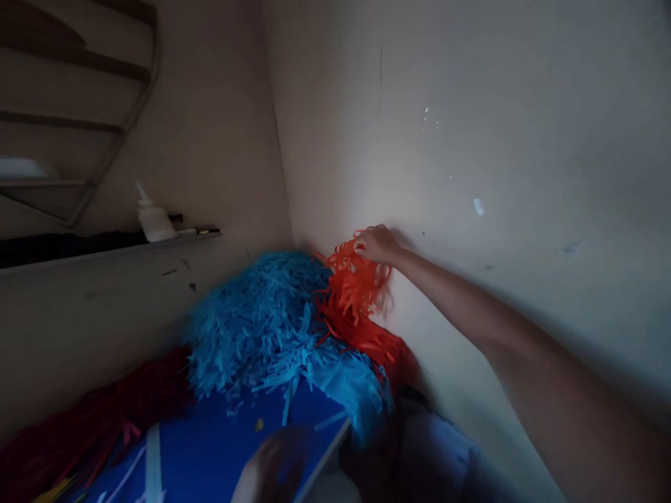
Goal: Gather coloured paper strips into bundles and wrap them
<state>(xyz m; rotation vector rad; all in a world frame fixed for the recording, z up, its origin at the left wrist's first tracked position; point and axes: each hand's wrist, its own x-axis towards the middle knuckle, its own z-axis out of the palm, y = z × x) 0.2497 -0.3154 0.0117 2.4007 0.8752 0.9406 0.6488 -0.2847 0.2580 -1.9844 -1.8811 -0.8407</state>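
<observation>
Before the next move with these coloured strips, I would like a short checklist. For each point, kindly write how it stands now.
1. Right hand has hold of the orange strips: ok, gripped near their top.
2. Left hand is free: cannot tell, it is blurred.
3. Orange strips are separate from the red strips below: cannot tell, they overlap in this view.
4. Blue strips lie wholly on the blue tabletop: not ok, some hang past its edge.
5. Tabletop has no scraps: not ok, a small yellow scrap lies there.
6. White bottle is apart from the strips: ok, on the shelf.
</observation>
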